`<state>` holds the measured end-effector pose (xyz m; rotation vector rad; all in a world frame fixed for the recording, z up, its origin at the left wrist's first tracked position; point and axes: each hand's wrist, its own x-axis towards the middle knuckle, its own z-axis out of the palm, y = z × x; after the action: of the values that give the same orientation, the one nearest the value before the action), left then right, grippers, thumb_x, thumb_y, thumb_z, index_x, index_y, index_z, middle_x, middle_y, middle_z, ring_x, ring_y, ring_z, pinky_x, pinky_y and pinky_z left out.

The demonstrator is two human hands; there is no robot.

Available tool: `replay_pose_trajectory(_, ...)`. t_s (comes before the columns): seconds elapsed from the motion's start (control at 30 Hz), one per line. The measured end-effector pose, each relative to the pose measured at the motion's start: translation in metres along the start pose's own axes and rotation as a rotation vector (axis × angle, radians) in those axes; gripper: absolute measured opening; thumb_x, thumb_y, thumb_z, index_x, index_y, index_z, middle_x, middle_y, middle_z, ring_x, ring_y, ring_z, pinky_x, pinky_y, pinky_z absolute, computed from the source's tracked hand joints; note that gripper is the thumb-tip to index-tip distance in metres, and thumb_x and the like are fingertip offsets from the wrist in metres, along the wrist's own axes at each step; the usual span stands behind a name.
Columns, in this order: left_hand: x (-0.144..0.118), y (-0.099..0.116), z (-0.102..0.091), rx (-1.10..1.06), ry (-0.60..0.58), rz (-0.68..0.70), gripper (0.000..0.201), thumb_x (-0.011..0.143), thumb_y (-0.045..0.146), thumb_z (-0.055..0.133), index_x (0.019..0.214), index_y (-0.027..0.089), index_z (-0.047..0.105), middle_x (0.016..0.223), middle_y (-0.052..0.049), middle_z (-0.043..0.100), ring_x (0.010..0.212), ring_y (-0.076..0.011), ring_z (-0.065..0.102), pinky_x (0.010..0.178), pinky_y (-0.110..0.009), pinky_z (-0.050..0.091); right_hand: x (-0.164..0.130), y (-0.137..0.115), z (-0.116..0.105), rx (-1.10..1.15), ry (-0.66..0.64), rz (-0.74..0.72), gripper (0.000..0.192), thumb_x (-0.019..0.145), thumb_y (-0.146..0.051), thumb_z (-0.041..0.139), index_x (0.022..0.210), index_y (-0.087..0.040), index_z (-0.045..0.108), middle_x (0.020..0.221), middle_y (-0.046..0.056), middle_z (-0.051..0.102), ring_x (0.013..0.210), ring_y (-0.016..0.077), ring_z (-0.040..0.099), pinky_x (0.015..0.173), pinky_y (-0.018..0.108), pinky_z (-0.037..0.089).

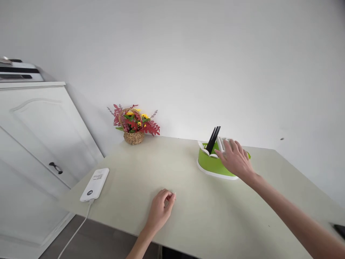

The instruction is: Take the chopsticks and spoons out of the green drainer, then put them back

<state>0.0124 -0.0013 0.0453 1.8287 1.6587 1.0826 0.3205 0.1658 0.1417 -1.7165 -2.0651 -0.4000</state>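
Note:
My right hand (235,158) reaches out over a green holder with a white base (208,166) at the far right of the table. Its fingers are spread and rest on the holder's top and a white part there. Black sticks (214,138) lean out of the holder just left of that hand. My left hand (161,209) rests on the pale table (151,165) near the front edge, fingers loosely curled under, with nothing seen in it.
A wicker basket of red and yellow flowers (134,124) stands at the back by the wall. A white power bank (95,184) with a trailing cable lies at the table's left edge. A white cabinet (37,133) stands to the left. A dark object (340,230) shows at the right edge.

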Motion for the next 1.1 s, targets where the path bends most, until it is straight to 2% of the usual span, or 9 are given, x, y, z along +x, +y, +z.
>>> replay_pose_trajectory(0.17,0.001,0.004,0.000,0.027,-0.018,-0.021,0.042,0.105,0.051,0.045,0.079,0.022,0.061,0.083,-0.005,0.067,0.081,-0.0205,0.063,0.064,-0.027,0.045,0.001,0.006,0.007,0.006,0.002,0.001,0.058,0.106,-0.051,0.029,0.150,-0.016,0.044,0.158,0.022,0.045,0.150,0.0358,0.035,0.107,0.055,0.047)
replay_pose_trajectory(0.3,0.002,0.009,0.000,0.034,-0.020,-0.033,0.041,0.105,0.050,0.046,0.079,0.022,0.063,0.085,-0.005,0.069,0.082,-0.0206,0.064,0.064,-0.027,0.045,0.007,0.025,0.007,0.029,-0.010,0.018,0.060,0.105,-0.051,0.030,0.152,-0.017,0.043,0.160,0.020,0.044,0.151,0.0355,0.034,0.109,0.056,0.045)
replay_pose_trajectory(0.6,0.004,0.010,0.000,0.033,-0.042,-0.051,0.039,0.105,0.048,0.047,0.081,0.022,0.064,0.085,-0.005,0.068,0.079,-0.0198,0.063,0.069,-0.027,0.047,0.023,0.096,0.007,0.087,-0.180,0.177,0.068,0.105,-0.060,0.022,0.159,-0.020,0.036,0.170,0.012,0.030,0.157,0.0298,0.020,0.115,0.059,0.037)
replay_pose_trajectory(0.77,0.004,0.009,0.001,0.062,-0.024,-0.047,0.039,0.105,0.048,0.047,0.080,0.022,0.062,0.083,-0.005,0.068,0.080,-0.0193,0.062,0.073,-0.028,0.047,0.028,0.138,0.008,0.087,-0.210,0.237,0.075,0.104,-0.066,0.016,0.163,-0.022,0.031,0.172,0.011,0.026,0.157,0.0279,0.019,0.108,0.060,0.040)
replay_pose_trajectory(0.9,0.004,0.007,0.003,0.079,-0.018,-0.042,0.040,0.105,0.047,0.046,0.079,0.021,0.061,0.082,-0.004,0.067,0.079,-0.0189,0.062,0.073,-0.028,0.047,0.034,0.175,0.011,0.072,-0.221,0.255,0.083,0.102,-0.070,0.014,0.164,-0.017,0.031,0.171,0.018,0.026,0.155,0.0332,0.022,0.096,0.060,0.042)
replay_pose_trajectory(0.97,0.004,0.004,0.004,0.088,-0.015,-0.042,0.040,0.105,0.047,0.047,0.078,0.021,0.061,0.081,-0.004,0.066,0.079,-0.0187,0.062,0.073,-0.029,0.046,0.036,0.193,0.016,0.050,-0.290,0.239,0.091,0.098,-0.076,0.030,0.164,-0.014,0.031,0.169,0.021,0.028,0.152,0.0360,0.027,0.091,0.056,0.043)
replay_pose_trajectory(1.03,0.003,0.002,0.005,0.085,-0.018,-0.045,0.041,0.105,0.047,0.047,0.078,0.021,0.062,0.080,-0.004,0.066,0.078,-0.0187,0.062,0.073,-0.029,0.046,0.036,0.206,0.021,0.008,-0.269,0.235,0.091,0.095,-0.077,0.035,0.163,-0.016,0.033,0.169,0.018,0.031,0.149,0.0345,0.032,0.090,0.052,0.043)
replay_pose_trajectory(1.1,0.002,0.001,0.005,0.066,-0.021,-0.053,0.041,0.105,0.047,0.047,0.078,0.021,0.063,0.081,-0.004,0.067,0.078,-0.0187,0.062,0.072,-0.029,0.046,0.027,0.209,0.023,-0.069,-0.178,0.198,0.081,0.099,-0.073,0.030,0.160,-0.021,0.040,0.169,0.014,0.033,0.147,0.0297,0.037,0.093,0.048,0.043)
